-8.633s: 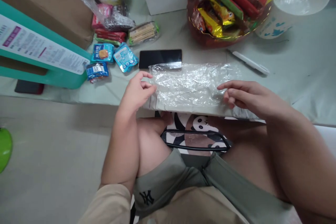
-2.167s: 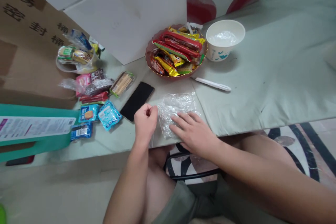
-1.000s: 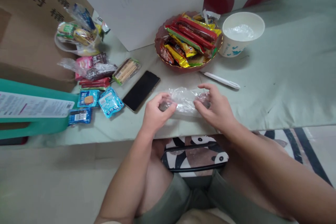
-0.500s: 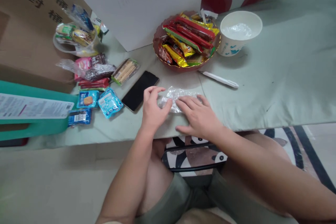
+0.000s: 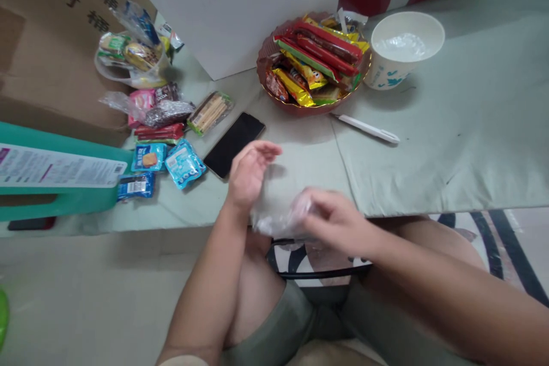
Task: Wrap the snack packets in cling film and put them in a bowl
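Observation:
A clear crinkled plastic wrapper (image 5: 274, 224), blurred by motion, hangs at the table's front edge. My right hand (image 5: 332, 217) pinches its right end between thumb and fingers. To the left, my left hand (image 5: 253, 174) is raised over the tabletop with its fingers stretched out and holds nothing. A black phone (image 5: 234, 144) lies just behind my left hand. Beyond my right hand, a white capped pen-like tool (image 5: 369, 128) rests on the cloth.
A red bowl (image 5: 266, 57) heaped with wrapped snacks stands at the back, beside a paper cup (image 5: 388, 68) with clear plastic inside. Several snack packets, including a light-blue packet (image 5: 185, 164), lie at left near a green container (image 5: 86, 200). Boxes stand behind.
My right hand has taken hold of the plastic wrapper and drawn it off the tabletop toward me. My left hand has turned and lifted away from it. The view has shifted slightly.

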Demonstrator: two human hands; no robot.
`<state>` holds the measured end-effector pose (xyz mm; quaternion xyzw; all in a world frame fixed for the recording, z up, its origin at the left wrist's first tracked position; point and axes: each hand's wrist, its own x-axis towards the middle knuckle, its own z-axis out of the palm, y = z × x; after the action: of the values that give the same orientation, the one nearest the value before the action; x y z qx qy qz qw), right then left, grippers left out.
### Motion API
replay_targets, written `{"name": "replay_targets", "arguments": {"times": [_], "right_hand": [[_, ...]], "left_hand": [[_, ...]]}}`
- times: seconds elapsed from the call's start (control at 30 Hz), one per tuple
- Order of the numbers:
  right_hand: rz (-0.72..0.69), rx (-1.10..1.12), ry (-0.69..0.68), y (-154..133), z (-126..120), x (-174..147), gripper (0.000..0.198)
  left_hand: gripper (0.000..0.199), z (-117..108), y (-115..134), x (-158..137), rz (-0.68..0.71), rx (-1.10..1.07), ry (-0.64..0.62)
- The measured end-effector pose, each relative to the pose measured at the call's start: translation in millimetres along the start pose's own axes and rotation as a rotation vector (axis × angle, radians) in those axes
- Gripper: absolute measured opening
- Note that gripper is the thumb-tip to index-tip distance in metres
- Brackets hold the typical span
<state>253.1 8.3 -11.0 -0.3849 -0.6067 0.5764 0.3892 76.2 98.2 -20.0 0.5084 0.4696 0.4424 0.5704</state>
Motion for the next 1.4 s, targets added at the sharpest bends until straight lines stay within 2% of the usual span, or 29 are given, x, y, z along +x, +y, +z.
{"name": "replay_targets", "arguments": {"times": [0.07, 0.13, 0.2, 0.27, 0.33, 0.4, 0.53, 0.63, 0.83, 0.9, 0.97, 1.03, 1.1, 1.13, 1.2, 1.3, 1.4], "right_hand": [[0.171, 0.238, 0.233, -1, -9, 8, 0.021], [0.229, 0.316, 0.379, 3, -15, 14, 0.026], [0.214, 0.266, 0.406, 7, -20, 17, 0.028], [0.186, 0.112, 0.392, 10, -24, 16, 0.028], [0.182, -0.079, 0.369, 12, -27, 13, 0.024], [0.200, -0.172, 0.355, 12, -30, 12, 0.021], [0.242, 0.001, 0.322, 12, -31, 16, 0.022], [0.277, 0.108, 0.291, 12, -31, 19, 0.028], [0.288, 0.168, 0.269, 10, -29, 20, 0.032], [0.264, 0.150, 0.287, 9, -28, 21, 0.032], [0.227, 0.119, 0.332, 9, -28, 22, 0.030], [0.199, 0.114, 0.369, 11, -27, 25, 0.028], [0.197, 0.139, 0.376, 15, -26, 27, 0.028], [0.198, 0.165, 0.377, 17, -25, 27, 0.028], [0.191, 0.234, 0.390, 20, -24, 28, 0.027], [0.178, 0.376, 0.449, 19, -25, 28, 0.022], [0.234, 0.484, 0.434, 13, -29, 26, 0.019]], "left_hand": [[0.072, 8, 3, -6, -0.177, -0.108, -0.251], [0.072, 15, 3, -9, -0.262, -0.120, -0.391], [0.056, 21, 1, -7, -0.250, -0.043, -0.359], [0.040, 23, -1, -3, -0.202, 0.054, -0.256], [0.033, 24, -1, 0, -0.161, 0.097, -0.206], [0.034, 23, 0, 1, -0.170, 0.096, -0.212], [0.044, 19, 2, 1, -0.216, 0.052, -0.187], [0.047, 14, 0, 2, -0.194, 0.032, -0.133], [0.041, 8, -4, 7, -0.094, 0.068, 0.051], [0.043, 7, -2, 7, -0.121, -0.003, 0.079], [0.048, 8, 2, 5, -0.237, -0.099, -0.010], [0.050, 9, 5, 2, -0.352, -0.107, -0.204], [0.041, 10, 8, -2, -0.357, -0.041, -0.351], [0.035, 11, 8, -3, -0.336, -0.010, -0.377], [0.028, 13, 8, -4, -0.300, -0.008, -0.350], [0.032, 13, 9, -5, -0.290, -0.121, -0.301], [0.027, 11, 11, -5, -0.292, -0.246, -0.357]]}}
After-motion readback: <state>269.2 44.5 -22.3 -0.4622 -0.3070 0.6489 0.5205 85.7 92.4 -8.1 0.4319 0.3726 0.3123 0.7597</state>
